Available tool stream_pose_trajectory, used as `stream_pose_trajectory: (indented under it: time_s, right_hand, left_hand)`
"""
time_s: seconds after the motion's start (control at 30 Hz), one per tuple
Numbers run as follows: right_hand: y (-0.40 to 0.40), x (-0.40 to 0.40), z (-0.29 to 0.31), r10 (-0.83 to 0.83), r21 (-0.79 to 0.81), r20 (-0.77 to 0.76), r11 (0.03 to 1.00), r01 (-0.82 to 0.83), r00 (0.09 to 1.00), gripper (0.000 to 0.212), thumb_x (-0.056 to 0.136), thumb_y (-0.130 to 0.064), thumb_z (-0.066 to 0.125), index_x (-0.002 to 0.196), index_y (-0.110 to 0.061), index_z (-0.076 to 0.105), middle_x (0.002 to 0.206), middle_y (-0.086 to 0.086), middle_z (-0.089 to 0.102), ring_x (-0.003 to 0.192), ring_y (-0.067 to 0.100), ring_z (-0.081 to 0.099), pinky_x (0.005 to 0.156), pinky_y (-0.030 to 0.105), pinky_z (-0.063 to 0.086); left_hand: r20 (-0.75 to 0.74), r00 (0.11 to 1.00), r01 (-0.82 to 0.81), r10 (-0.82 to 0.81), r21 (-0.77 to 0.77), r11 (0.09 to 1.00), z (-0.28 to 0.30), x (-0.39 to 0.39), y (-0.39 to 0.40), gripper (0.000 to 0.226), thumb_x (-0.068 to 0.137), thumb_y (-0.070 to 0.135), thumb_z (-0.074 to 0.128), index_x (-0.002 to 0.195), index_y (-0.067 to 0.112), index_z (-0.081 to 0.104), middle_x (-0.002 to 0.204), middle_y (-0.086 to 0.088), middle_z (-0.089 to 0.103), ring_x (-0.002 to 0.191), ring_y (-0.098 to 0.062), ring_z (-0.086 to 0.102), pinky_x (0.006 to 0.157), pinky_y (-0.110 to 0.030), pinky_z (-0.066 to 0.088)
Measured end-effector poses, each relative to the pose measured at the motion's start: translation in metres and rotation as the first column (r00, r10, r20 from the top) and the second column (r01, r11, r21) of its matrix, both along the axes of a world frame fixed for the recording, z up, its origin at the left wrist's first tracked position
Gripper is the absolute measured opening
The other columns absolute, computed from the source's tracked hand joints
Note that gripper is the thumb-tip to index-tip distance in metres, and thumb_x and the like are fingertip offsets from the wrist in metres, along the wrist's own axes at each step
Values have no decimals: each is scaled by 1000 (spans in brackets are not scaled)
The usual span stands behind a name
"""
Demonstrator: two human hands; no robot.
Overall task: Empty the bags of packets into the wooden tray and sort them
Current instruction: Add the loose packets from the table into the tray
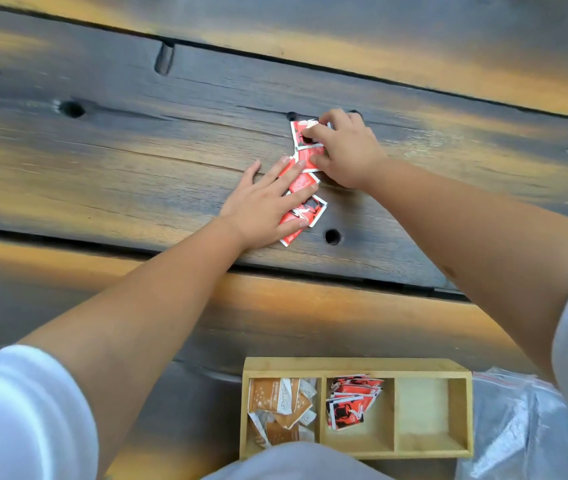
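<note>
Several red packets (305, 183) lie scattered on the dark plank table, far from me. My left hand (268, 202) rests flat on the nearer ones, fingers spread. My right hand (344, 150) curls over the farther packets, its fingertips pinching one red packet (301, 133). Close to me stands the wooden tray (355, 367) with three compartments: orange packets (280, 407) fill the left one, red packets (350, 401) lie in the middle one, and the right one (421, 410) holds nothing.
Clear plastic zip bags (518, 427) lie crumpled just right of the tray. The table is made of wide planks with gaps and knot holes (332, 236). White sleeves show at both lower corners.
</note>
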State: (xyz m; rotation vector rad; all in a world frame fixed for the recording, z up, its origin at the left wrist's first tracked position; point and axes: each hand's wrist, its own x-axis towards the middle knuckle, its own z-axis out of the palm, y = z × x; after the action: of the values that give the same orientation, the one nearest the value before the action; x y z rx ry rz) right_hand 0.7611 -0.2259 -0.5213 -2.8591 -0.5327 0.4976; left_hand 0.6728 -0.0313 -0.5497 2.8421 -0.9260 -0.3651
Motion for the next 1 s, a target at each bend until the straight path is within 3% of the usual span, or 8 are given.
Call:
stream_pose_trajectory:
  time_s: [0.17, 0.23, 0.3, 0.4, 0.57, 0.7, 0.83, 1.0]
  right_hand:
    - [-2, -22, -8, -15, 75, -22, 997, 16, 1000, 41, 90, -29, 60, 129, -18, 57, 156, 14, 33, 135, 39, 37, 110, 49, 35]
    - [-2, -28, -8, -38, 65, -2, 997, 38, 999, 43, 90, -34, 60, 130, -21, 56, 152, 9, 41, 129, 39, 40, 108, 46, 35]
    - [-2, -33, -7, -89, 84, -5, 993, 89, 996, 44, 90, -35, 62, 131, -23, 54, 141, 5, 49, 124, 37, 41, 105, 42, 36]
    - [4, -46, -4, -148, 156, -54, 976, 154, 988, 51, 89, -34, 63, 138, -27, 49, 125, 7, 53, 118, 32, 45, 98, 42, 42]
    - [16, -76, -4, -151, 244, -112, 954, 175, 982, 45, 92, -36, 59, 136, -25, 57, 117, 11, 54, 113, 30, 51, 99, 39, 43]
    - [21, -91, -4, -233, 296, -170, 915, 275, 957, 36, 93, -22, 60, 128, -21, 64, 114, 10, 55, 109, 30, 55, 94, 36, 44]
    - [26, -90, 5, -366, 260, -253, 866, 427, 896, 52, 83, -23, 71, 131, -14, 54, 131, 9, 48, 119, 22, 52, 97, 29, 40]
    - [40, -95, 7, -427, 152, -329, 857, 493, 843, 57, 77, -27, 74, 128, -11, 54, 124, 10, 61, 118, 28, 54, 92, 33, 41]
  left_hand:
    - [-32, 998, -51, 47, -135, 990, 4, -6, 6, 64, 90, 64, 34, 148, 37, 32, 164, -7, 14, 151, -28, 11, 119, -53, 13]
    - [-55, 995, -92, 85, -146, 985, 5, -17, 13, 72, 87, 66, 39, 151, 36, 25, 164, -8, 9, 151, -27, 6, 120, -50, 11]
    - [-13, 997, -79, 78, -121, 989, 6, -31, 21, 70, 87, 63, 43, 150, 36, 28, 163, -9, 15, 149, -29, 13, 118, -48, 15]
    - [42, 998, -33, 39, -117, 993, 7, -38, 24, 53, 89, 52, 49, 139, 35, 45, 152, -7, 37, 132, -31, 38, 103, -48, 31]
    - [41, 996, -65, 75, -208, 976, 3, -37, 22, 41, 90, 48, 52, 130, 37, 56, 140, -1, 51, 115, -28, 46, 90, -44, 37]
    - [1, 988, -144, 155, -373, 917, -5, -42, 19, 33, 86, 39, 66, 115, 25, 66, 123, -1, 61, 105, -27, 52, 83, -41, 45]
    - [-88, 962, -267, 258, -493, 828, -4, -51, 11, 25, 80, 24, 75, 103, 15, 69, 114, -5, 64, 100, -27, 55, 83, -39, 50]
    - [-118, 900, -424, 419, -458, 781, 4, -63, 1, 18, 80, 29, 71, 95, 19, 68, 108, -1, 60, 87, -25, 58, 69, -36, 50]
